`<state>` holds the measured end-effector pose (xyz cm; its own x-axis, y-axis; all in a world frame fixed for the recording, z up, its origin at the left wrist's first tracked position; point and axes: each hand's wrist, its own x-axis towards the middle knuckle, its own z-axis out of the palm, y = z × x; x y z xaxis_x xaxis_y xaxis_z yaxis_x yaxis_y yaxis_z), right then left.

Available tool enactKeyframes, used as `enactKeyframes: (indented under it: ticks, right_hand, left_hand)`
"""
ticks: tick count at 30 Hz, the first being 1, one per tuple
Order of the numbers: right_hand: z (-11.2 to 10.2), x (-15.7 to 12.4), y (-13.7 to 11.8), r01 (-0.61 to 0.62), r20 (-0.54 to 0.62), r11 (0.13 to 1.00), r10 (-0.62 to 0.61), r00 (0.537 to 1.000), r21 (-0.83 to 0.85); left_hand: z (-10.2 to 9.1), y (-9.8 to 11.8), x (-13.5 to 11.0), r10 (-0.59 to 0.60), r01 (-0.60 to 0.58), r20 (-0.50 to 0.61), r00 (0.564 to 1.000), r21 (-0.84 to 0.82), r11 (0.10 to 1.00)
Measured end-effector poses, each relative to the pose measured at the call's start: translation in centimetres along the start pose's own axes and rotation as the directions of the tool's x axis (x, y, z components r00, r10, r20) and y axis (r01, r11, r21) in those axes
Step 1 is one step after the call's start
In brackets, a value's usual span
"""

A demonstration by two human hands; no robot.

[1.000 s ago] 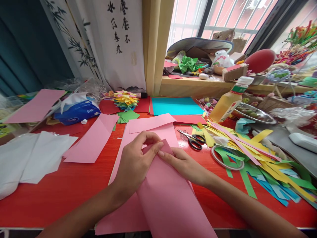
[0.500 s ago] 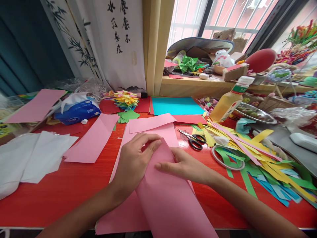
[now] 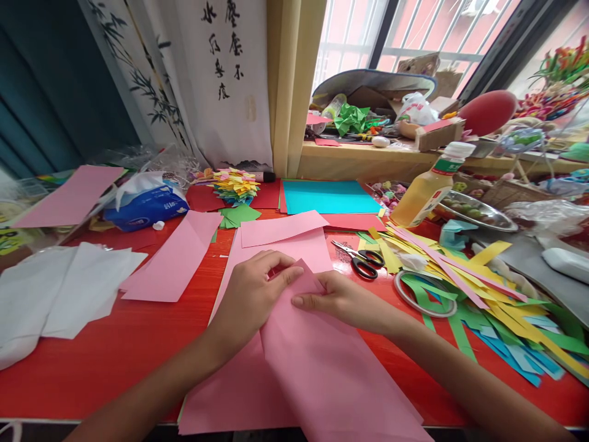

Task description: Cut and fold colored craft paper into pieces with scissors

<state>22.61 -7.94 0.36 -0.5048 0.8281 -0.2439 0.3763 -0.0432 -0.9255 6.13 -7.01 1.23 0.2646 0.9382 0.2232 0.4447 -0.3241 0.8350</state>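
Observation:
A sheet of pink paper (image 3: 322, 362) is held between my two hands, its far end raised and its near end reaching past the table's front edge. My left hand (image 3: 257, 291) grips the far left corner, thumb on top and fingers behind. On the right edge, my right hand (image 3: 338, 301) pinches the sheet with its thumb on top; its other fingers are hidden behind the paper. Beneath lies a stack of pink paper (image 3: 230, 393), with a narrow pink strip (image 3: 280, 229) across its far end. Scissors with black handles (image 3: 363, 261) rest to the right of the stack.
Green, yellow and blue paper strips (image 3: 506, 319) are heaped at right, with a tape roll (image 3: 426, 294) beside them. Behind stands a juice bottle (image 3: 426, 190). At left are pink sheets (image 3: 172, 261), white tissues (image 3: 78, 291) and a blue tissue pack (image 3: 145, 205). Blue paper (image 3: 331, 196) lies at the back.
The held sheet's near end has swung to the right, and the paper bends more between my hands. Both hands have shifted slightly nearer and keep their grip.

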Motion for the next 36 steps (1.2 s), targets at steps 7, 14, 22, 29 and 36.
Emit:
enactKeyframes:
  ticks: [7, 14, 22, 29, 36]
  right_hand:
    - [-1.3, 0.2, 0.4, -0.046, -0.156, 0.993, 0.064, 0.986, 0.113]
    - [-2.9, 0.5, 0.9, -0.012, -0.148, 0.941, 0.066, 0.987, 0.339]
    - [-3.0, 0.5, 1.2, 0.024, -0.161, 0.9, 0.052, 0.986, 0.436]
    - [-2.7, 0.8, 1.3, 0.03, -0.14, 0.884, 0.04, 0.989, 0.467]
    - [-3.5, 0.3, 0.8, 0.009, -0.163, 0.951, 0.043, 0.986, 0.308]
  left_hand:
    - [-1.3, -0.8, 1.1, -0.016, 0.016, -0.002, 1.0, -0.085, 0.996]
    - [-2.5, -2.0, 2.3, -0.039, 0.123, 0.245, 0.969, -0.341, 0.932]
    - [-2.4, -2.4, 2.2, 0.019, 0.122, 0.259, 0.966, -0.514, 0.849]
    - [-1.9, -1.7, 1.6, 0.068, 0.07, 0.352, 0.933, -0.363, 0.929]
    - [-2.2, -2.2, 2.6, -0.025, 0.055, 0.216, 0.976, -0.132, 0.99]
